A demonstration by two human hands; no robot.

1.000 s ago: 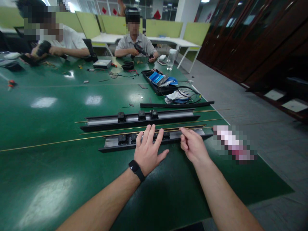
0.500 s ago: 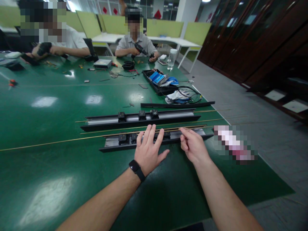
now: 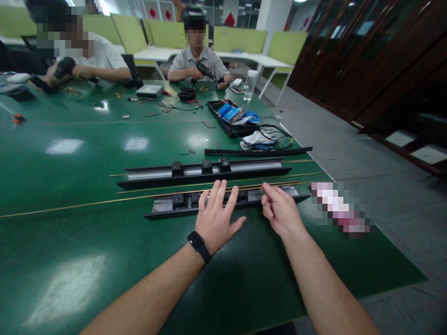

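Note:
My left hand [image 3: 217,216] lies with fingers spread over the nearer black channel rail [image 3: 164,208], hiding its middle. Several small black square modules [image 3: 178,200] sit inside that rail. My right hand [image 3: 281,207] is closed in a pinch, thumb and forefinger on a thin brass-coloured rod [image 3: 87,204] that runs far out to the left along the rail's back edge. Behind it lies a second black channel rail [image 3: 202,176] with three black modules. Another thin rod [image 3: 157,188] lies between the rails.
A narrow black strip [image 3: 258,152] lies behind the rails. Further back are a black tray [image 3: 232,131] of blue items, a glove [image 3: 256,139] with cables and a clear bottle [image 3: 250,86]. Two people sit across the green table [image 3: 104,251], one holding a drill [image 3: 205,70]. The table's edge runs along the right.

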